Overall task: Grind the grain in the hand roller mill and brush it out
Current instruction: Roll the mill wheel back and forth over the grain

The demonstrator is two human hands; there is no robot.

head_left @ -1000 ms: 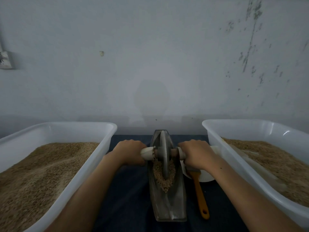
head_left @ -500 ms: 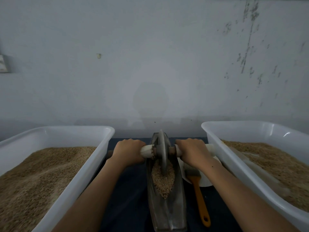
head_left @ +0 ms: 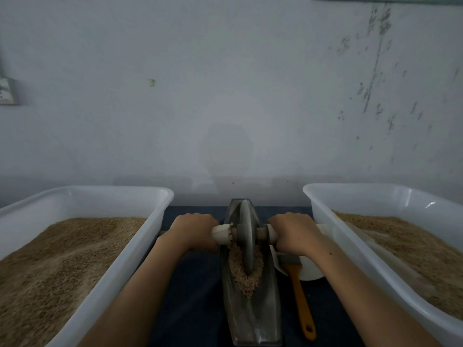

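The hand roller mill is a grey boat-shaped trough [head_left: 253,319] with an upright metal wheel [head_left: 246,236] on a crosswise axle. My left hand [head_left: 193,231] grips the left axle handle [head_left: 221,234]. My right hand [head_left: 294,232] grips the right handle [head_left: 270,234]. The wheel stands near the far end of the trough. Crushed grain [head_left: 244,271] lies heaped in the trough just behind and around the wheel. A brush [head_left: 299,296] with an orange handle lies on the dark cloth to the right of the trough, its bristle end on a white dish [head_left: 310,271].
A white tub [head_left: 140,236] full of tan grain stands at the left. Another white tub [head_left: 333,244] with grain stands at the right. Both hem in the mill. A grey wall rises right behind the table. Dark cloth [head_left: 195,296] covers the table between the tubs.
Both hands have pushed the wheel away from me along the trough, toward its far end. The grain pile now lies more exposed on the near side of the wheel.
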